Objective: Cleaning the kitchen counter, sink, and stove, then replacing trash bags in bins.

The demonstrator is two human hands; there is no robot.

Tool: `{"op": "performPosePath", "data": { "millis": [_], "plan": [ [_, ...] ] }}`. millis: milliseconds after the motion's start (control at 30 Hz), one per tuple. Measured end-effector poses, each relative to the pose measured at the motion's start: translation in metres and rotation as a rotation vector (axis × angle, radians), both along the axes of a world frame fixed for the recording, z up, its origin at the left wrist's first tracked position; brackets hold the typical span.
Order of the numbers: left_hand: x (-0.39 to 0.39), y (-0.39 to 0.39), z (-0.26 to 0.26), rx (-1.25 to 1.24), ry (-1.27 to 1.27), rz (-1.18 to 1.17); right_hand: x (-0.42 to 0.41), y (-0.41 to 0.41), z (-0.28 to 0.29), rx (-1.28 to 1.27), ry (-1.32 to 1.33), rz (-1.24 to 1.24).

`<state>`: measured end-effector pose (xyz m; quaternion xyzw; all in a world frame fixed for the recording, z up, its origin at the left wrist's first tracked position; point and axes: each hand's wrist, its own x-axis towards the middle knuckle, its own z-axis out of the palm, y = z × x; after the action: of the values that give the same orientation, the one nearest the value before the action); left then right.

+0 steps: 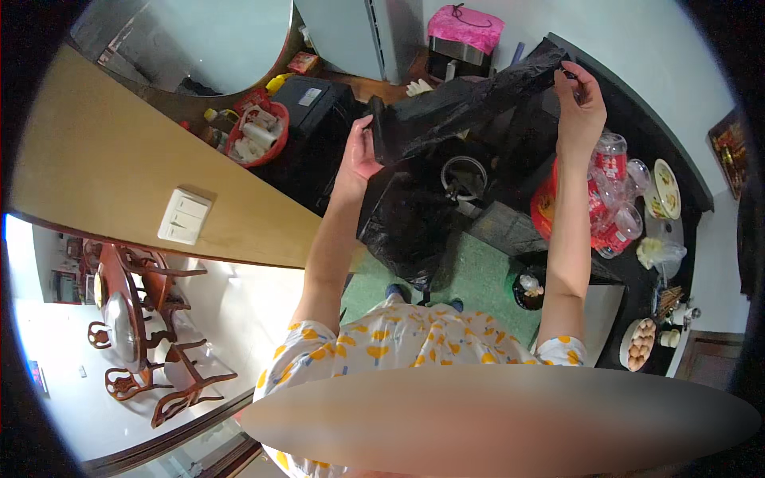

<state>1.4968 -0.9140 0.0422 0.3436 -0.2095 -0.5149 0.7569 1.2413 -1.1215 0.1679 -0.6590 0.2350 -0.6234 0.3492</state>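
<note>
A black plastic bag is stretched between my hands above the dark counter. My left hand grips its thicker, rolled or folded end at the middle of the view. Farther right and higher, my right hand pinches the other end between thumb and fingers. Below my left hand, a bulging black plastic bag hangs or stands over the green floor; its upper part merges with the dark surroundings. A round metal ring shows just under the stretched bag, and I cannot tell what it belongs to.
Plastic bottles fill a red container by my right forearm. A floral enamel bowl and a bowl of eggs stand along the right counter. On the left are a red basket and a wall switch. A small bin stands on the floor.
</note>
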Motion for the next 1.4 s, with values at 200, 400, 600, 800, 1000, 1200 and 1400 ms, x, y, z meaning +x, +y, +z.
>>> {"op": "performPosePath", "data": {
  "millis": [200,400,600,800,1000,1200,1400],
  "plan": [
    [-0.034,-0.01,-0.002,0.191,0.165,-0.059,-0.042,0.022,0.028,-0.18,-0.024,-0.1],
    [-0.014,-0.002,-0.003,0.164,0.114,-0.161,-0.057,0.023,0.046,-0.253,-0.135,-0.132],
    [-0.017,-0.001,0.017,0.164,0.102,-0.047,-0.062,0.047,0.051,-0.218,-0.108,-0.149],
    [-0.002,0.003,-0.018,0.275,0.102,-0.113,-0.055,0.066,0.057,-0.298,-0.005,-0.126],
    [0.009,0.001,-0.026,0.368,-0.161,-0.057,-0.06,0.046,0.047,-0.297,-0.057,-0.16],
    [0.054,0.0,-0.07,0.498,-0.487,0.042,-0.112,0.018,0.048,-0.401,-0.241,-0.556],
    [0.166,-0.033,-0.102,1.101,-1.097,0.816,-0.123,0.053,0.032,-0.314,0.046,-0.48]
  ]
}}
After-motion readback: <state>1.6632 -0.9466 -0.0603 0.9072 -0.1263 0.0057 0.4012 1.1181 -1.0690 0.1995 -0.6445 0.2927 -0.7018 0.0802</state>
